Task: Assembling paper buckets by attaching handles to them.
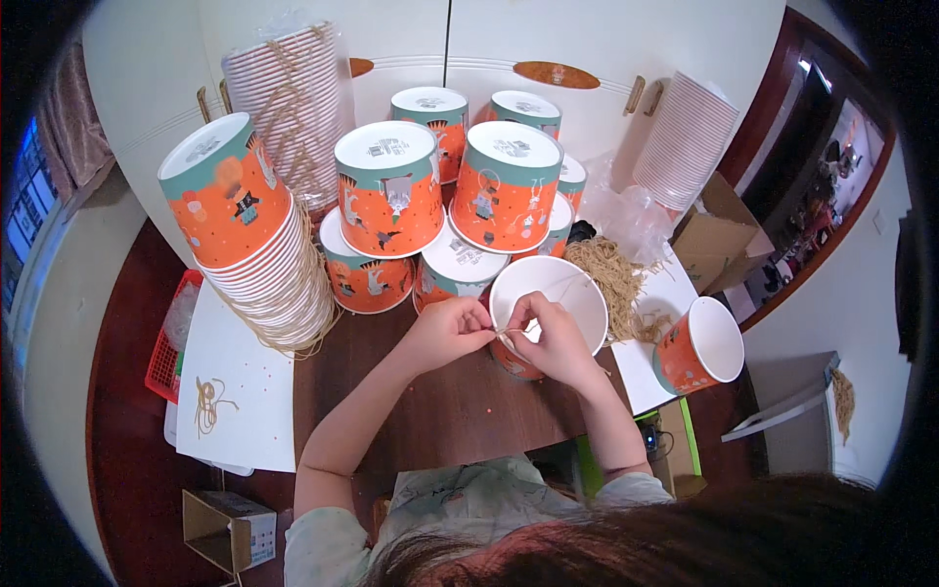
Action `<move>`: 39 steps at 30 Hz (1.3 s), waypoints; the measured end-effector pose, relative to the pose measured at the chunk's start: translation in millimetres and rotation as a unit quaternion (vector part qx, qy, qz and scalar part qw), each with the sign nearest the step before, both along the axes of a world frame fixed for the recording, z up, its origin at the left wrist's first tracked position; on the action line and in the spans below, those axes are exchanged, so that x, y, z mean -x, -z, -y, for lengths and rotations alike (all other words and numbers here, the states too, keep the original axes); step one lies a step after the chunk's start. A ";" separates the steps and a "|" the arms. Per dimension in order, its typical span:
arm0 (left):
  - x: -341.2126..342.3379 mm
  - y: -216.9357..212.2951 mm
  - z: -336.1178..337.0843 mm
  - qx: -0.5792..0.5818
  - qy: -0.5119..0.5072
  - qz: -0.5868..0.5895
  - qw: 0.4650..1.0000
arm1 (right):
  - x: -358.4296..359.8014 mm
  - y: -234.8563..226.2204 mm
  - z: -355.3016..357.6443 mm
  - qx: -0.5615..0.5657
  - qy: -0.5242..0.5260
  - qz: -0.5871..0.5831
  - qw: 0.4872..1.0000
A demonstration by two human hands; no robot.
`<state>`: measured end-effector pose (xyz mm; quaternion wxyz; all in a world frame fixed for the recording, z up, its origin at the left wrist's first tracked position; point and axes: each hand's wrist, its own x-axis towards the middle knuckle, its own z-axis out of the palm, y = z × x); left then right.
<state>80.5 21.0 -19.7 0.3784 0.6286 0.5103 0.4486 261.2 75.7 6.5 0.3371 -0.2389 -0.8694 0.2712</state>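
Observation:
An orange and green paper bucket point(584, 298) with a white inside stands open end up before me. At its near left rim, my left hand point(452, 335) and my right hand point(554, 340) meet, fingertips almost touching. Both are closed in a pinch on a thin piece of tan twine point(510, 331). Part of the twine runs up inside the bucket. My fingers cover the rim where they work, so I cannot see a knot or hole there.
Behind the bucket, several printed buckets point(391, 196) stand upside down, stacked in tiers. Tall nested stacks point(264, 284) rise at left and back. A heap of twine point(611, 279) lies right of the bucket, and another bucket point(717, 340) lies tilted at the table's right edge.

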 end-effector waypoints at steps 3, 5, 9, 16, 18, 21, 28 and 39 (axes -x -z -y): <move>2.7 6.0 -1.1 -0.003 -0.001 -0.129 0.992 | -0.1 0.8 -0.1 0.013 -0.002 -0.009 1.000; -1.3 4.1 0.8 -0.005 -0.015 -0.167 0.986 | -0.3 1.0 -0.5 0.012 -0.009 -0.012 1.000; -2.7 3.2 1.2 -0.032 -0.046 -0.220 0.974 | -1.5 3.4 -2.0 0.004 -0.009 -0.025 1.000; -9.0 2.5 3.9 -0.146 -0.052 -0.066 0.986 | -3.3 0.2 0.3 0.023 -0.012 -0.017 1.000; -10.5 5.7 4.1 -0.124 -0.008 0.031 0.992 | -3.2 -0.7 1.4 0.032 -0.014 -0.019 0.999; -7.5 3.7 1.7 -0.058 -0.003 -0.004 0.998 | -3.5 -0.9 1.4 0.033 -0.013 -0.016 0.999; -5.3 11.5 -3.5 -0.046 0.025 0.068 0.996 | -5.1 0.6 1.0 0.052 -0.007 -0.011 0.999; -7.4 0.7 1.4 -0.062 0.012 -0.024 0.998 | -5.5 0.7 2.0 0.057 -0.001 0.014 0.998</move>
